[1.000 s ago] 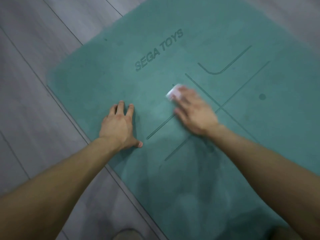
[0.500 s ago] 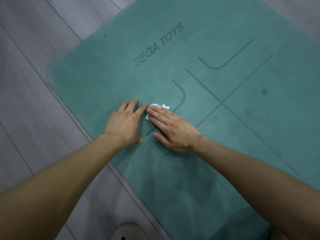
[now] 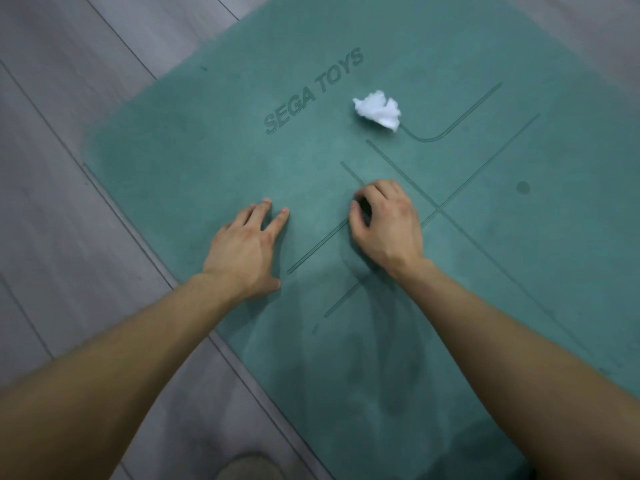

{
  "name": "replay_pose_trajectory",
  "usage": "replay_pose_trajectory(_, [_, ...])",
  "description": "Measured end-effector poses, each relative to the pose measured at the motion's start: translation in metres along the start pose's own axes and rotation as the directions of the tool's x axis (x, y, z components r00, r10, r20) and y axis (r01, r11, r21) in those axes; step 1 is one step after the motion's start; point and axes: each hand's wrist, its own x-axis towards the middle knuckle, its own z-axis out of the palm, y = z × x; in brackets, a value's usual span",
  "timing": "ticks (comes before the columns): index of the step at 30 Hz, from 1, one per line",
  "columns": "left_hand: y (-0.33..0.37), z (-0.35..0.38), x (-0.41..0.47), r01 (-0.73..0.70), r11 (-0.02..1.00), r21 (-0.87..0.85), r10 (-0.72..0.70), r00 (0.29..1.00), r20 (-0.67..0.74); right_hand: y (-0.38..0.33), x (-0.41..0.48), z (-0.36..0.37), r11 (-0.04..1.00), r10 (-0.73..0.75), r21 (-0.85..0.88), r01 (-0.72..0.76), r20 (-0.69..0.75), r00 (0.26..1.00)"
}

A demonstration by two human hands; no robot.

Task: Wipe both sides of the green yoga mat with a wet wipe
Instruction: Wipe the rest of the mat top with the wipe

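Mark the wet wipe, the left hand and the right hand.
wet wipe (image 3: 378,110), head view, crumpled middle.
left hand (image 3: 242,254), head view, back of hand.
right hand (image 3: 389,230), head view, back of hand.

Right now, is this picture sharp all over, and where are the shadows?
In the head view the lettering on the green yoga mat reads clearly, while its far left edge, left forearm and right forearm look soft; the wet wipe is the brightest spot there, almost washed out; soft shadows in that view darken the mat between the forearms.

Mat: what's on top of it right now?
A crumpled wipe, loose, plus the left hand flat and the right hand curled. Anything beneath its fingers is hidden.
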Motion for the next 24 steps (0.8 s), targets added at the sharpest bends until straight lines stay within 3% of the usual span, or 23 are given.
replay_pose_trajectory(7, [0.001,-0.006,0.002,-0.009,1.000,0.029,0.010,1.000,-0.024,0.020,0.086,-0.002,0.995,0.031,-0.094,-0.043,-0.123,0.992])
replay_pose_trajectory(10, [0.000,-0.008,0.002,-0.009,0.999,0.043,0.010,0.999,-0.033,0.026,0.120,0.012,0.993,-0.036,-0.107,0.041,0.047,0.998])
replay_pose_trajectory(13, [-0.001,-0.007,0.002,-0.009,0.999,0.044,0.011,0.999,-0.038,0.030,0.136,0.022,0.998,0.008,-0.065,0.004,0.176,0.984])
replay_pose_trajectory(19, [-0.002,-0.006,0.003,-0.011,0.998,0.060,0.014,0.999,-0.037,0.037,0.108,0.019,0.979,-0.031,-0.200,0.029,-0.006,1.000])
replay_pose_trajectory(22, [-0.002,-0.006,0.004,-0.015,0.998,0.063,0.017,0.999,-0.039,0.036,0.075,0.014,0.987,0.085,-0.132,-0.092,-0.060,0.995])
replay_pose_trajectory(24, [-0.001,-0.007,0.004,-0.014,0.998,0.060,0.016,0.999,-0.036,0.005,0.034,0.017,0.997,0.080,-0.017,-0.080,-0.030,0.996])
